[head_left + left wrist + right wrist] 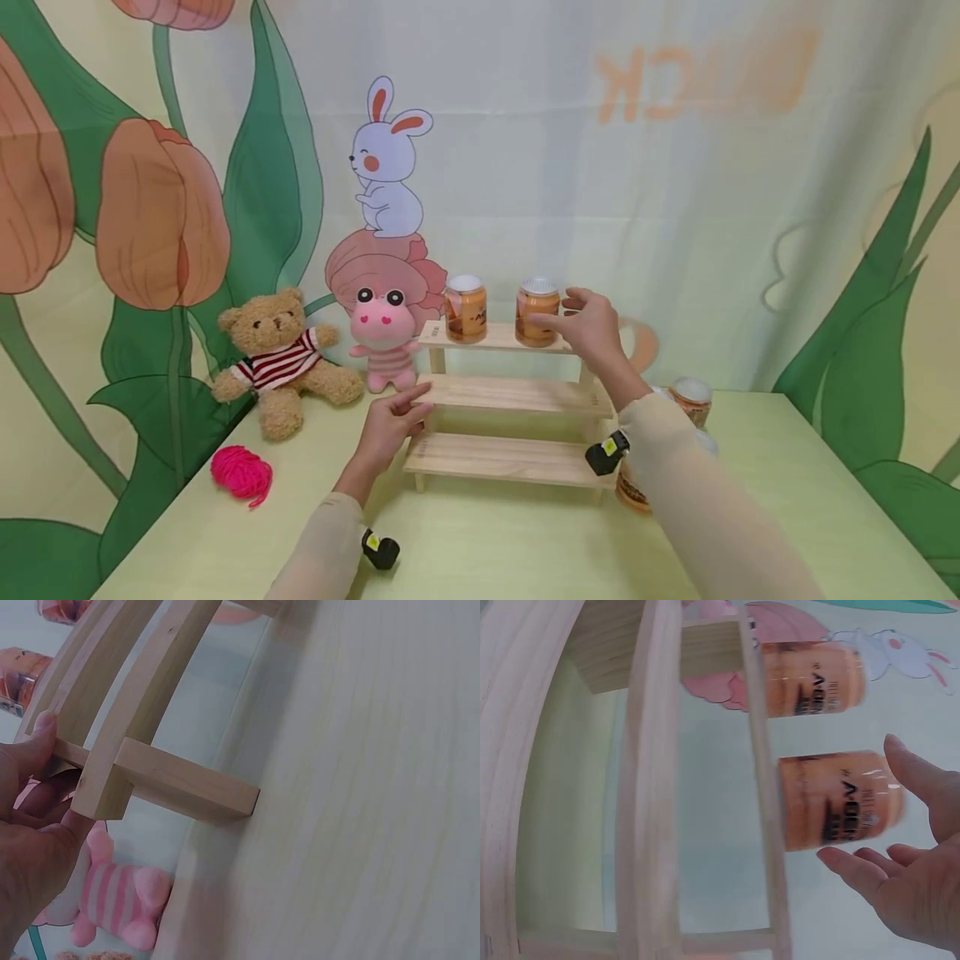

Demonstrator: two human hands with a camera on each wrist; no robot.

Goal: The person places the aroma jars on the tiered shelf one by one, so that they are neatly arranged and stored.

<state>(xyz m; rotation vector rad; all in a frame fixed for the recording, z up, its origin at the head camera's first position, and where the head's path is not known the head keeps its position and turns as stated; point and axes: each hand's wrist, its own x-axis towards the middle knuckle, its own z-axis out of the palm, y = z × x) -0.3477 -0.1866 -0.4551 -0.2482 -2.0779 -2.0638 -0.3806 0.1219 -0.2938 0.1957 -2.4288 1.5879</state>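
A three-tier wooden shelf (pixel 517 395) stands on the table. My left hand (pixel 387 427) grips the left end of its middle tier, thumb above and fingers below, as the left wrist view shows. Two orange-labelled jars with white lids stand upright on the top tier: a left jar (pixel 466 310) and a right jar (pixel 537 317). Beside the right jar is my right hand (pixel 592 327), its thumb and fingers spread around the jar's side. In the right wrist view, a gap shows between this hand (pixel 922 877) and most of the jar (pixel 838 801).
More jars (pixel 691 400) stand on the table right of the shelf, partly hidden by my right sleeve. To the left sit a teddy bear (pixel 279 358) in a striped shirt and a pink plush toy (pixel 383 337). A pink yarn ball (pixel 242 473) lies near the table's left edge.
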